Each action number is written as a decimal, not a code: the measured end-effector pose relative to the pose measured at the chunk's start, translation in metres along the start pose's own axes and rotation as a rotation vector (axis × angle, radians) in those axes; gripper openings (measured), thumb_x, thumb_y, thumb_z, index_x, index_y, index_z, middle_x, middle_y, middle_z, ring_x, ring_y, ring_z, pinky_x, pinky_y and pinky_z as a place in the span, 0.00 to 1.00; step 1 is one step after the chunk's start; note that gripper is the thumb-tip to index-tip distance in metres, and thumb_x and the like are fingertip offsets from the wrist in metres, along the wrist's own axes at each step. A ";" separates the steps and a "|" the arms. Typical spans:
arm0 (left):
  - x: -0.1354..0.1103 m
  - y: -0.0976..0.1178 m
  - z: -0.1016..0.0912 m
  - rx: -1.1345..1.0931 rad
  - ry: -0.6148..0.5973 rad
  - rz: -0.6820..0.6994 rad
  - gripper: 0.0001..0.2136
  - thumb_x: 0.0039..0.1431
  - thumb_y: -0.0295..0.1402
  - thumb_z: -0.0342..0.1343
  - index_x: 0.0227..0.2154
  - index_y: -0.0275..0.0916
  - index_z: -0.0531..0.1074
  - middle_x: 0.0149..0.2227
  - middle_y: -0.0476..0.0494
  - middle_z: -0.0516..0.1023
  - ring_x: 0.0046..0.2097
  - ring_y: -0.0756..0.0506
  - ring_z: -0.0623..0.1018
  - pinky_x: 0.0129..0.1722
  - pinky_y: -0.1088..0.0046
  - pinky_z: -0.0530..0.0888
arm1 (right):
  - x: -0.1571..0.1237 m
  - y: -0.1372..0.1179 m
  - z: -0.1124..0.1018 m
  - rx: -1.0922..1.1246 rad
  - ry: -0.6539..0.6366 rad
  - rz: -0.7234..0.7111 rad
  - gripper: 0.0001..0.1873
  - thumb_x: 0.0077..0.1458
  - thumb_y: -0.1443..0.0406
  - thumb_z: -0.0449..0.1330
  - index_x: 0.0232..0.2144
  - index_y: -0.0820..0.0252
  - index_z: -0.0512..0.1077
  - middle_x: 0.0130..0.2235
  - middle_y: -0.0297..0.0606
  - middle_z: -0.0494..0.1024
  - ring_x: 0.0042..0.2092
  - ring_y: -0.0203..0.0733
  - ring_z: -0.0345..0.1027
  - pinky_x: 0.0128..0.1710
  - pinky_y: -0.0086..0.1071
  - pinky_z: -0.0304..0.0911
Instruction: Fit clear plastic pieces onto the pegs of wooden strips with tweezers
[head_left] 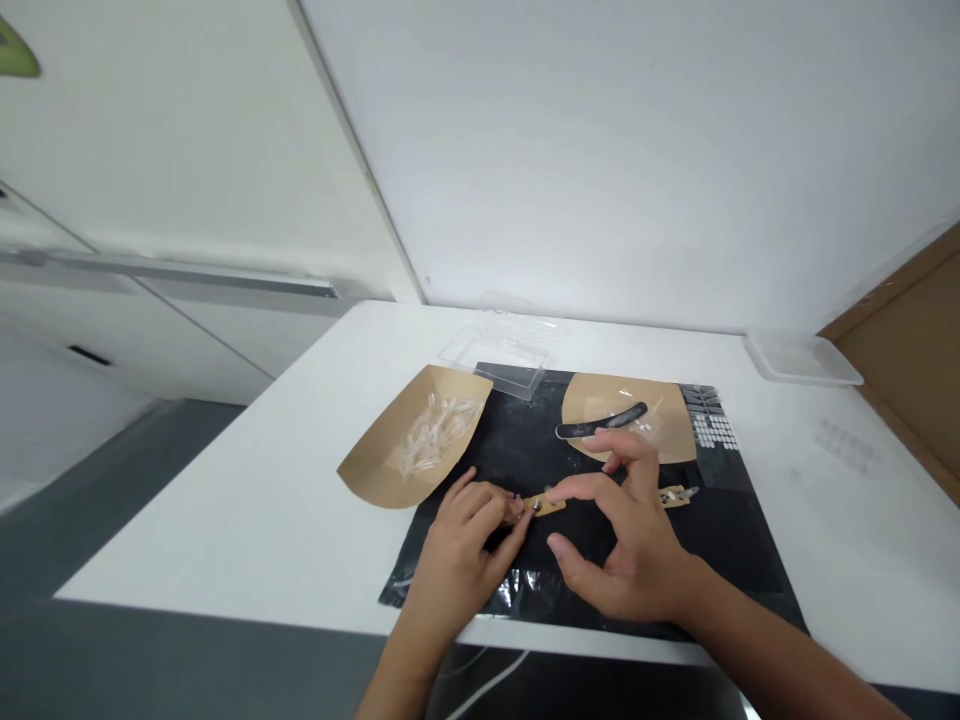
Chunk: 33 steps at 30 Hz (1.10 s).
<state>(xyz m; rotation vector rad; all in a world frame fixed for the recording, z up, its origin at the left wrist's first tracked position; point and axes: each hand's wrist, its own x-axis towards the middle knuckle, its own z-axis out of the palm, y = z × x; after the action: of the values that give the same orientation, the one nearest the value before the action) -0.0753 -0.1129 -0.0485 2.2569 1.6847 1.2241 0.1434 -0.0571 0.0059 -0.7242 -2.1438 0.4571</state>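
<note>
A short tan strip (553, 504) with small shiny metal bits on it lies on the black mat (517, 440). My left hand (466, 520) closes on the strip's left end between thumb and fingers; the gripped part is hidden. Above the strip's right end, my right hand (626, 545) has its fingers curved and spread, thumb well away from the index finger. That index fingertip is close to the strip, and I cannot tell whether it touches. Just right of this hand lies a second tan strip (675, 497) with small metal bits and a clear nail tip at its end.
A tan paper sheet (371, 465) at left bears a pile of clear nail tips (435, 432). Behind my right hand, another tan sheet (589, 395) holds a black nail file (604, 422) and white dots. Clear plastic trays (495, 352) (806, 360) stand further back.
</note>
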 end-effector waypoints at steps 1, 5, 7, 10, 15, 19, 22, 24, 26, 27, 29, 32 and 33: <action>0.000 0.000 -0.001 -0.009 -0.010 -0.006 0.07 0.67 0.28 0.60 0.33 0.42 0.70 0.35 0.49 0.80 0.40 0.46 0.82 0.63 0.50 0.72 | 0.000 0.002 0.000 -0.009 0.007 -0.001 0.19 0.55 0.63 0.67 0.50 0.51 0.75 0.61 0.47 0.59 0.64 0.60 0.57 0.56 0.51 0.67; 0.000 -0.001 -0.002 -0.024 -0.027 -0.023 0.02 0.68 0.29 0.59 0.38 0.43 0.74 0.36 0.49 0.81 0.41 0.45 0.82 0.61 0.52 0.75 | 0.000 0.008 0.001 -0.031 0.024 0.000 0.19 0.55 0.62 0.67 0.50 0.51 0.76 0.60 0.47 0.61 0.64 0.61 0.58 0.56 0.52 0.67; -0.001 -0.002 -0.001 -0.016 -0.028 -0.024 0.02 0.69 0.29 0.59 0.39 0.43 0.75 0.37 0.49 0.82 0.41 0.45 0.83 0.62 0.51 0.74 | 0.000 0.010 0.002 -0.031 0.032 -0.010 0.17 0.56 0.63 0.67 0.49 0.50 0.77 0.60 0.46 0.60 0.65 0.60 0.58 0.55 0.51 0.67; -0.003 -0.002 0.001 -0.004 0.002 -0.038 0.03 0.69 0.31 0.60 0.43 0.44 0.75 0.38 0.49 0.83 0.40 0.45 0.83 0.64 0.50 0.74 | -0.001 0.012 0.002 -0.031 0.033 -0.029 0.16 0.56 0.63 0.66 0.48 0.50 0.77 0.60 0.46 0.60 0.65 0.60 0.57 0.55 0.50 0.67; -0.007 -0.003 0.003 -0.052 0.047 -0.167 0.07 0.67 0.36 0.62 0.43 0.43 0.70 0.37 0.49 0.82 0.39 0.44 0.84 0.57 0.54 0.80 | 0.001 0.012 0.000 -0.020 0.015 -0.011 0.15 0.57 0.64 0.66 0.48 0.51 0.77 0.60 0.47 0.59 0.64 0.59 0.58 0.57 0.52 0.66; -0.009 0.001 0.004 -0.045 0.053 -0.236 0.11 0.67 0.37 0.63 0.47 0.43 0.69 0.40 0.46 0.80 0.41 0.43 0.84 0.41 0.65 0.83 | 0.000 0.012 -0.001 -0.007 0.016 -0.011 0.16 0.57 0.64 0.66 0.49 0.52 0.76 0.60 0.47 0.59 0.64 0.58 0.58 0.58 0.51 0.66; -0.010 0.010 0.002 0.068 0.125 -0.102 0.15 0.64 0.36 0.66 0.48 0.41 0.69 0.44 0.42 0.78 0.46 0.41 0.82 0.46 0.61 0.81 | 0.000 0.014 -0.001 0.004 0.028 -0.008 0.17 0.58 0.63 0.68 0.50 0.52 0.77 0.60 0.47 0.59 0.64 0.57 0.57 0.58 0.51 0.65; -0.009 0.017 -0.003 0.168 0.236 0.021 0.15 0.61 0.33 0.69 0.46 0.41 0.70 0.46 0.39 0.77 0.49 0.39 0.81 0.48 0.59 0.80 | 0.000 0.017 -0.002 0.009 0.044 -0.019 0.15 0.58 0.60 0.71 0.48 0.50 0.79 0.59 0.45 0.61 0.64 0.57 0.58 0.58 0.51 0.65; -0.008 0.021 -0.014 0.247 0.378 0.108 0.12 0.59 0.29 0.70 0.40 0.41 0.71 0.45 0.40 0.77 0.48 0.39 0.80 0.46 0.61 0.79 | 0.001 0.020 -0.004 0.009 0.068 -0.056 0.10 0.58 0.59 0.73 0.42 0.47 0.82 0.56 0.42 0.64 0.63 0.56 0.58 0.59 0.52 0.64; -0.006 0.020 -0.022 0.264 0.439 0.124 0.11 0.59 0.27 0.69 0.38 0.41 0.72 0.43 0.41 0.76 0.45 0.41 0.79 0.44 0.63 0.79 | 0.002 0.021 -0.004 0.008 0.081 -0.080 0.06 0.58 0.59 0.73 0.39 0.46 0.83 0.54 0.41 0.67 0.62 0.56 0.59 0.60 0.53 0.63; 0.000 0.012 -0.041 0.287 0.487 0.040 0.06 0.62 0.27 0.65 0.35 0.42 0.72 0.38 0.44 0.76 0.39 0.44 0.79 0.41 0.66 0.77 | 0.004 0.023 -0.006 0.013 0.090 -0.121 0.02 0.58 0.61 0.74 0.34 0.45 0.84 0.49 0.39 0.72 0.60 0.54 0.61 0.62 0.53 0.61; 0.012 -0.010 -0.073 0.376 0.320 -0.236 0.07 0.67 0.39 0.60 0.38 0.41 0.77 0.40 0.42 0.77 0.33 0.45 0.77 0.30 0.70 0.74 | 0.006 0.026 -0.006 0.034 0.074 -0.159 0.04 0.61 0.63 0.71 0.34 0.45 0.84 0.40 0.36 0.78 0.54 0.50 0.65 0.61 0.51 0.63; 0.017 -0.018 -0.081 0.455 0.220 -0.292 0.11 0.68 0.43 0.58 0.37 0.42 0.79 0.39 0.41 0.78 0.35 0.43 0.78 0.29 0.69 0.73 | 0.007 0.027 -0.006 0.039 0.071 -0.172 0.05 0.63 0.64 0.69 0.35 0.46 0.84 0.37 0.35 0.80 0.52 0.50 0.67 0.59 0.50 0.64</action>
<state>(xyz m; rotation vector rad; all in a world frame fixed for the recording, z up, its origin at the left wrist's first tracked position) -0.1384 -0.1229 0.0078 2.0266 2.4898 1.1459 0.1539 -0.0319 -0.0008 -0.5212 -2.1034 0.3752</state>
